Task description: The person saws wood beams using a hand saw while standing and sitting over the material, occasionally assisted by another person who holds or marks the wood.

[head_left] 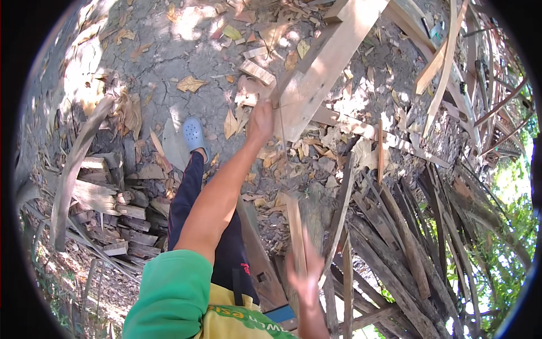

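The person's left hand is located beside the near end of a pale squared beam, fingers curled in at its left edge; contact appears present, but whether the fingers pinch the wood cannot be told. The beam lies slanting up and to the right over leaf-strewn ground. The right hand is blurred, its fingers closed about the lower part of a narrow wooden piece, which points away from the body, below the beam's near end. A small wooden block lies left of the beam, near the left hand. A blue-grey clog is on the person's foot, left of that hand. Weathered poles are heaped at right; split wood is piled at left.
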Demonstrator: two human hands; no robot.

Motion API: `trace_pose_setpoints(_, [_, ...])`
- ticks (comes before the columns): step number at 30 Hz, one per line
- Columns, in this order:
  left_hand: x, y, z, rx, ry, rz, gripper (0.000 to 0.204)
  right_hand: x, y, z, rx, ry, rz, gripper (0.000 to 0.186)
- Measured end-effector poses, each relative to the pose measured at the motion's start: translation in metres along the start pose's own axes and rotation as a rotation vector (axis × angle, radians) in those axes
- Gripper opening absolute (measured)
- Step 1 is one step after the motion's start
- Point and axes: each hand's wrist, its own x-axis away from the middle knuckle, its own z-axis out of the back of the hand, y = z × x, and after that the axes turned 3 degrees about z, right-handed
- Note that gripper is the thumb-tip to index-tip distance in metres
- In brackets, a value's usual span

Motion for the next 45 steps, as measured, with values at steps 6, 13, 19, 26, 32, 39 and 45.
trace_pose_setpoints(6, [-0.012,-0.038,-0.005,0.024,-0.020,-0.199,0.030,-0.151,0.033,-0.087,-0.124,0.109,0.153,0.068])
trace_pose_setpoints(13, [0.000,-0.003,0.002,-0.061,-0.025,0.087,0.055,0.038,0.032,0.008,-0.030,0.011,0.093,0.065])
trace_pose_setpoints(19, [0.004,-0.008,-0.018,-0.004,-0.026,-0.091,0.052,-0.157,0.054,-0.079,-0.059,0.131,0.254,0.073])
trace_pose_setpoints(26, [0.002,-0.005,0.007,-0.107,-0.006,0.071,0.052,0.050,0.051,-0.005,-0.025,0.110,0.165,0.071])
trace_pose_setpoints(32, [0.004,0.002,-0.015,-0.079,-0.037,0.051,0.048,-0.138,0.070,-0.074,-0.056,0.085,0.163,0.067])
trace_pose_setpoints(39, [0.000,-0.015,0.013,-0.321,0.008,-0.124,0.042,0.047,0.088,-0.030,-0.019,-0.038,0.055,0.064])
trace_pose_setpoints(45, [-0.005,-0.014,0.007,-0.152,0.020,-0.019,0.043,-0.075,0.075,-0.068,-0.003,-0.004,0.086,0.067])
